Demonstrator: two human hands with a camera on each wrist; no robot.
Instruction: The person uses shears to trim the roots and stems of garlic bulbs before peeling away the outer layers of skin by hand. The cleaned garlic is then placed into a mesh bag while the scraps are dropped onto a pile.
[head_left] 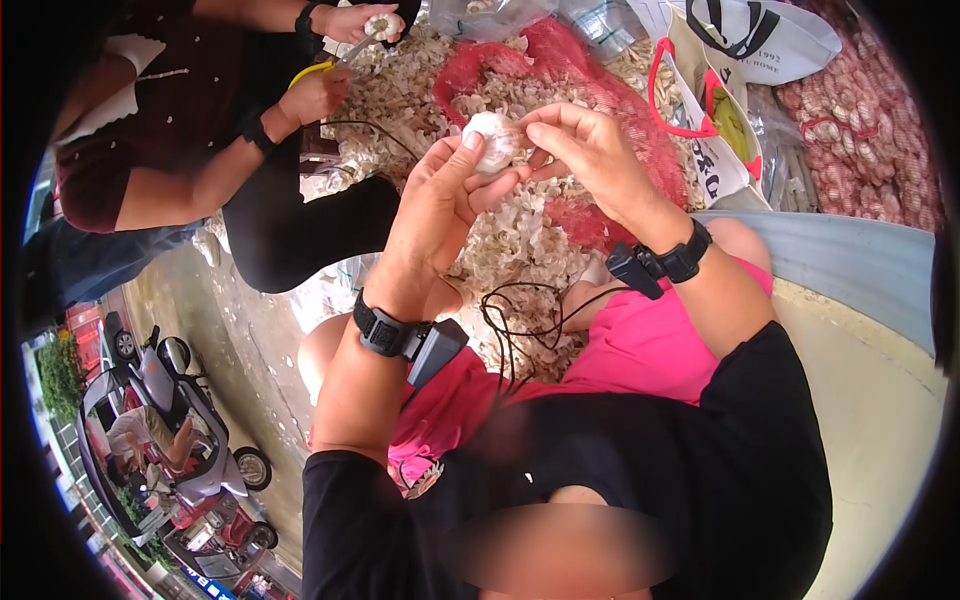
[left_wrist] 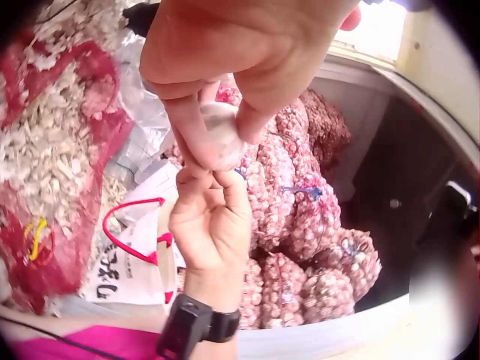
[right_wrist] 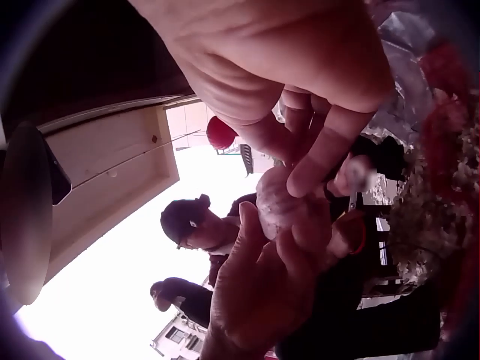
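Between the two hands is a whole garlic bulb (head_left: 493,140) with pale, faintly purple skin. My left hand (head_left: 440,195) grips it from the left, thumb on top and fingers curled beneath. From the other side, my right hand (head_left: 590,155) pinches at the bulb's edge with thumb and forefinger. The left wrist view shows those fingertips together right at the lower edge of the bulb (left_wrist: 221,139). In the right wrist view the bulb (right_wrist: 276,199) is partly covered by fingers of both hands. Loose garlic peelings (head_left: 510,235) lie in a heap below.
Another person (head_left: 200,130) at the left holds a garlic bulb (head_left: 382,27) and a yellow-handled tool (head_left: 312,72). Red netting (head_left: 570,60) lies across the peelings. A white bag (head_left: 715,120) with red handles and mesh sacks of garlic (head_left: 860,120) stand right. A black cable (head_left: 505,320) crosses the lap.
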